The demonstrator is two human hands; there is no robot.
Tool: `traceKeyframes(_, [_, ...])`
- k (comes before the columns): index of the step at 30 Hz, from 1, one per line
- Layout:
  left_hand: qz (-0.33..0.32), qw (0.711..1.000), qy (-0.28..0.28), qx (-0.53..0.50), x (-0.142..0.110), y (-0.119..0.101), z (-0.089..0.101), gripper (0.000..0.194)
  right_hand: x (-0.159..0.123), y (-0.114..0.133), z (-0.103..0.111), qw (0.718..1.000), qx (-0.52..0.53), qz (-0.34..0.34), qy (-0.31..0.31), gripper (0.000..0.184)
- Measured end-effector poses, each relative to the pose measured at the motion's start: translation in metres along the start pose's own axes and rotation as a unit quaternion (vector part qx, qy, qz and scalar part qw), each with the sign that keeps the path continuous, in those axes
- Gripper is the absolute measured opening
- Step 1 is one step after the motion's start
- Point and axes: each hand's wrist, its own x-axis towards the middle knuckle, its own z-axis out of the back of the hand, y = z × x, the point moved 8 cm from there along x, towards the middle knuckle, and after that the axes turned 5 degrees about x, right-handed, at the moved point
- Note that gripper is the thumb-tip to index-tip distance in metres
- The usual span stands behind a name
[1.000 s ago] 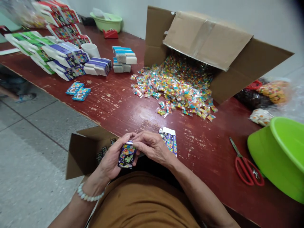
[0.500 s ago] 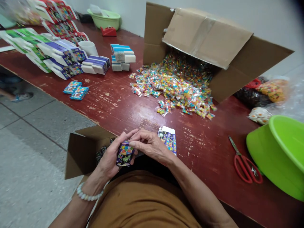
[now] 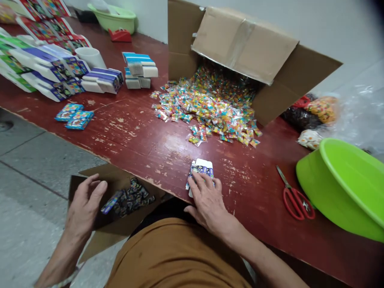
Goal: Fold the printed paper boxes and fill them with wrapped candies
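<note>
My left hand [image 3: 84, 206] is over the left side of an open cardboard carton [image 3: 114, 172] below the table edge. Its fingers are apart and hold nothing. Just beyond the fingertips, a small purple candy box [image 3: 110, 203] is in the carton, tilted; I cannot tell whether it has come to rest. Several dark printed boxes [image 3: 136, 196] lie heaped at the carton's bottom. My right hand [image 3: 210, 204] rests with spread fingers on flattened purple-and-white box blanks [image 3: 204, 164] at the table's front edge, covering much of them.
A big carton [image 3: 249, 38] lies on its side, spilling small wrapped candies [image 3: 210, 108]. To the right are red-handled scissors [image 3: 295, 198] and a green basin [image 3: 333, 180]. Blue boxes [image 3: 79, 120], blue blanks [image 3: 139, 66] and purple blanks [image 3: 103, 80] are at left.
My left hand has let go of the purple candy box and moved left over the carton. My right hand has left that box and come down on the flat blanks. The view has shifted right.
</note>
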Motion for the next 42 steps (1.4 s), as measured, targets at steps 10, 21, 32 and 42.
traceKeyframes(10, [0.214,0.816,0.486,-0.227,-0.113,-0.037,-0.145,0.055,-0.015,0.025,0.049,0.938,0.058,0.14,-0.31,0.013])
traceKeyframes(21, [0.176,0.805,0.444,-0.353,-0.098,-0.062,-0.149,0.049,-0.007,0.056,0.069,0.896,0.304,0.185,-0.266,0.018])
traceKeyframes(32, [-0.017,0.837,0.539,-0.098,-0.098,-0.076,-0.147,0.029,0.049,0.037,0.057,0.949,0.262,0.169,-0.048,0.02])
traceKeyframes(42, [-0.032,0.848,0.525,-0.063,-0.099,-0.081,-0.147,0.02,0.043,0.031,0.043,0.924,0.301,0.136,0.191,0.028])
